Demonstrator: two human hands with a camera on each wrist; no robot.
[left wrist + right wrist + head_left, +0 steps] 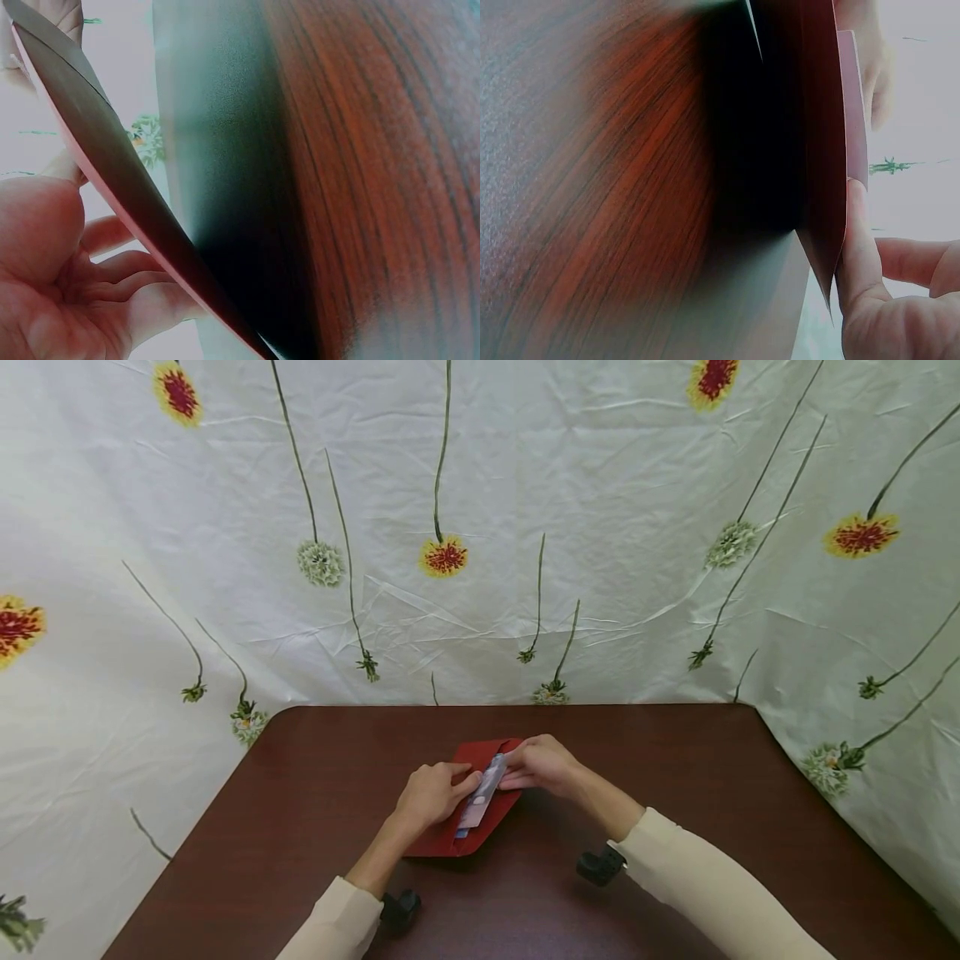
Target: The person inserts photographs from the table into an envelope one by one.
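A red envelope point(429, 843) is tilted over the brown table, its mouth running lengthwise. Several folded banknotes point(480, 802), bluish and pinkish, lie along that mouth, partly inside. My left hand point(431, 793) holds the envelope at the flap side, its thumb touching the notes' near edge. My right hand point(546, 764) is at the far upper end, where its fingers grip the notes against the pocket side; the fingertips are partly hidden. In the left wrist view, fingers point(142, 289) lie against the envelope point(112, 165). A right finger point(859, 240) presses along the envelope's panel point(825, 135).
The dark brown wooden table point(315, 777) extends around both hands, with its far edge behind them. A white floral cloth point(495, 610) hangs beyond the table. Dark wrist cameras point(602, 865) sit under both cream sleeves point(712, 885).
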